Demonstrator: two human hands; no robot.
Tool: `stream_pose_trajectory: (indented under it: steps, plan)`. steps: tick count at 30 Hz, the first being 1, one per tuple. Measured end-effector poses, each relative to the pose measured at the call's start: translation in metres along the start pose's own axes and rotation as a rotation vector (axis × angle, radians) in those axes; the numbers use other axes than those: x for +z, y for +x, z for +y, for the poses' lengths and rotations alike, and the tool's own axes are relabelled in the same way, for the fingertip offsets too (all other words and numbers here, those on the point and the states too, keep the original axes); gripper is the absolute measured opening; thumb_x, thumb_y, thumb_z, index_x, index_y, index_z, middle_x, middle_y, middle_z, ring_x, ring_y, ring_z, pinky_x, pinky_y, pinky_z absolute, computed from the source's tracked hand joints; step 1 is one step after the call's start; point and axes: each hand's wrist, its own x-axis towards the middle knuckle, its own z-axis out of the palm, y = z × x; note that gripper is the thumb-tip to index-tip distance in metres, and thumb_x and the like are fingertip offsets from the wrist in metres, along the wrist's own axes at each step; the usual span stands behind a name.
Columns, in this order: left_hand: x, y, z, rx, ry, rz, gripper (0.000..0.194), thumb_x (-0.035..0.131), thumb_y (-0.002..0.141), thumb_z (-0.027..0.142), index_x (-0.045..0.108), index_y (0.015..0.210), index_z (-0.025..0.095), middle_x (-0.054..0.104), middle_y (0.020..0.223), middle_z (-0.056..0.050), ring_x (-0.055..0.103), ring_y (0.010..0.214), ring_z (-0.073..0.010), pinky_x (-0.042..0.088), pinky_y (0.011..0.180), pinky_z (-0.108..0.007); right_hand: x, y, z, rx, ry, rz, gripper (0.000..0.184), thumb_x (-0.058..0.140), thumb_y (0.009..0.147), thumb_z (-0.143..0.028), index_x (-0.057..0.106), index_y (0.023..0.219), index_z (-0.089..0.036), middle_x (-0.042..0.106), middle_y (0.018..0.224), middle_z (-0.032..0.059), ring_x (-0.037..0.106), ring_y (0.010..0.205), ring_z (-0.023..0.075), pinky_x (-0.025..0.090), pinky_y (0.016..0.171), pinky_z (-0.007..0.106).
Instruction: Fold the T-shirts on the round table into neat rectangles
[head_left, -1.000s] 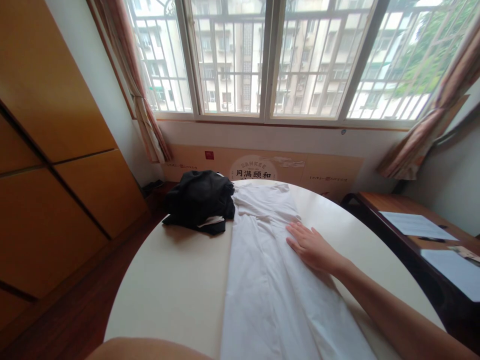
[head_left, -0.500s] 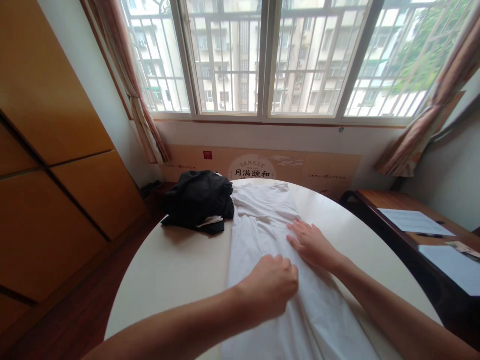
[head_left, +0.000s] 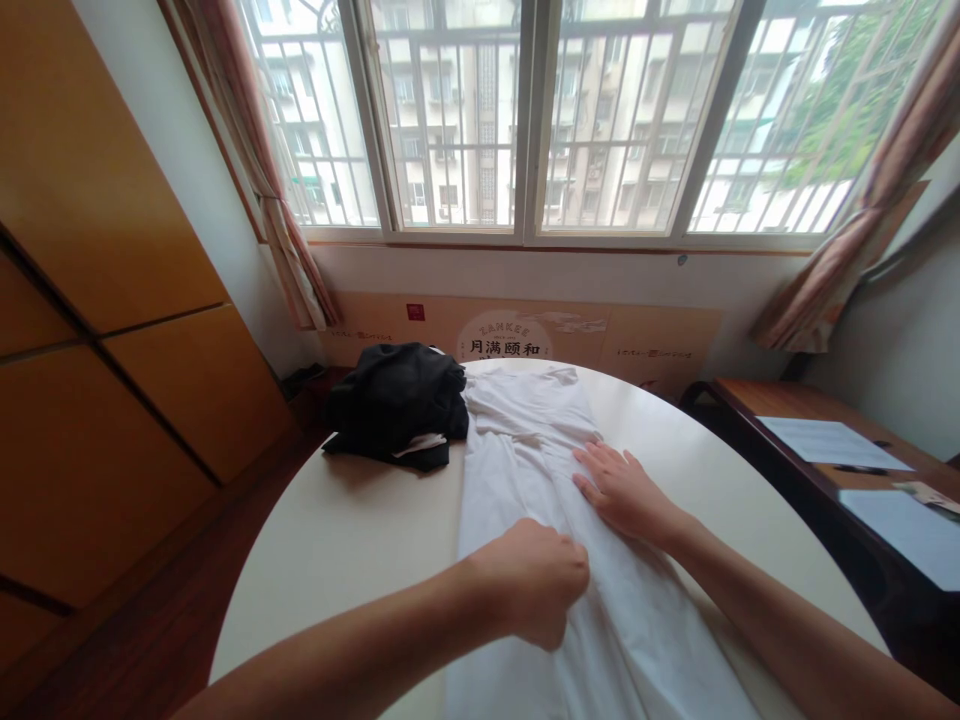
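Note:
A long white piece of clothing or cloth [head_left: 499,500] lies lengthwise over the round table, wrinkled near its far end; I cannot tell its exact kind. My right hand [head_left: 619,490] rests flat on its right edge, fingers stretched out and slightly spread. Above the near half of the cloth, my left hand [head_left: 536,580] is closed in a fist, knuckles up. Its fingertips are tucked underneath, so whatever they grip is hidden. Left of the cloth's far end sits a bunched black garment [head_left: 397,400] with a bit of white showing, close against the white fabric.
The white round table [head_left: 322,560] has its curved edge all around. At right stands a wooden desk [head_left: 750,395] with papers [head_left: 832,443] and a pen [head_left: 861,470]. Wooden cabinets [head_left: 150,400] rise on the left. A printed carton [head_left: 660,330] is behind the table, under the barred window.
My left fist has shifted slightly toward me and to the left, turning a little. My right hand, the white cloth and the black garment stay about where they were.

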Motion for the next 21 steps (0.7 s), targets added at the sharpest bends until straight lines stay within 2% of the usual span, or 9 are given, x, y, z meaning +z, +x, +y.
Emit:
stream_pose_trajectory:
  steps: [2,6,8,12,17,19,21]
  plan:
    - [0.001,0.0,-0.001,0.01,0.028,-0.01,0.02,0.075,0.074,0.025,0.072,0.091,0.014,0.075,0.088,-0.008,0.072,0.073,-0.028,0.046,0.05,-0.037,0.0,0.0,-0.001,0.002,0.0,-0.003,0.059,0.032,0.109,-0.041,0.046,0.158,-0.013,0.038,0.167,0.0184,0.032,0.157,0.034,0.025,0.124,0.062]
    - [0.008,0.003,-0.002,0.0,0.059,0.041,0.006,0.07,0.079,0.017,0.073,0.084,0.016,0.075,0.083,-0.008,0.073,0.073,-0.027,0.049,0.054,-0.036,-0.001,-0.001,-0.002,0.0,-0.004,-0.002,0.06,0.03,0.109,-0.041,0.045,0.159,-0.012,0.038,0.168,0.0186,0.031,0.157,0.0349,0.024,0.124,0.063]
    - [0.008,0.003,-0.002,0.013,0.063,0.043,0.007,0.069,0.078,0.015,0.074,0.082,0.016,0.075,0.08,-0.009,0.073,0.071,-0.0271,0.048,0.053,-0.036,-0.001,-0.001,-0.002,-0.002,-0.007,-0.002,0.06,0.03,0.109,-0.042,0.045,0.159,-0.012,0.038,0.167,0.0192,0.031,0.157,0.0353,0.024,0.124,0.063]
    - [-0.002,-0.002,-0.002,0.029,0.034,-0.057,0.01,0.072,0.077,0.02,0.077,0.083,0.015,0.076,0.078,-0.011,0.072,0.066,-0.0266,0.044,0.048,-0.033,-0.001,-0.001,-0.002,-0.003,-0.002,-0.011,0.061,0.029,0.109,-0.041,0.044,0.16,-0.011,0.036,0.168,0.0199,0.03,0.157,0.036,0.025,0.124,0.063]
    - [-0.018,-0.005,-0.006,-0.064,-0.05,-0.194,0.018,0.071,0.077,0.03,0.08,0.086,0.017,0.076,0.075,-0.011,0.07,0.061,-0.0248,0.041,0.045,-0.03,0.0,0.0,-0.003,0.0,0.001,-0.025,0.061,0.03,0.11,-0.042,0.042,0.16,-0.011,0.034,0.168,0.022,0.027,0.158,0.0377,0.019,0.124,0.066]
    - [-0.02,-0.005,-0.006,-0.069,-0.077,-0.195,0.02,0.069,0.077,0.032,0.08,0.086,0.017,0.076,0.075,-0.012,0.07,0.062,-0.0254,0.04,0.045,-0.03,0.001,0.0,-0.003,0.002,0.005,-0.029,0.061,0.03,0.11,-0.043,0.041,0.161,-0.011,0.033,0.169,0.0223,0.026,0.158,0.0377,0.019,0.124,0.066]
    - [-0.019,-0.004,-0.002,-0.047,-0.106,-0.145,0.024,0.067,0.081,0.037,0.08,0.084,0.017,0.076,0.075,-0.011,0.07,0.062,-0.0261,0.039,0.046,-0.031,0.001,-0.001,-0.002,0.009,0.01,-0.035,0.062,0.03,0.11,-0.043,0.04,0.162,-0.011,0.031,0.17,0.0214,0.025,0.159,0.0368,0.019,0.125,0.065]
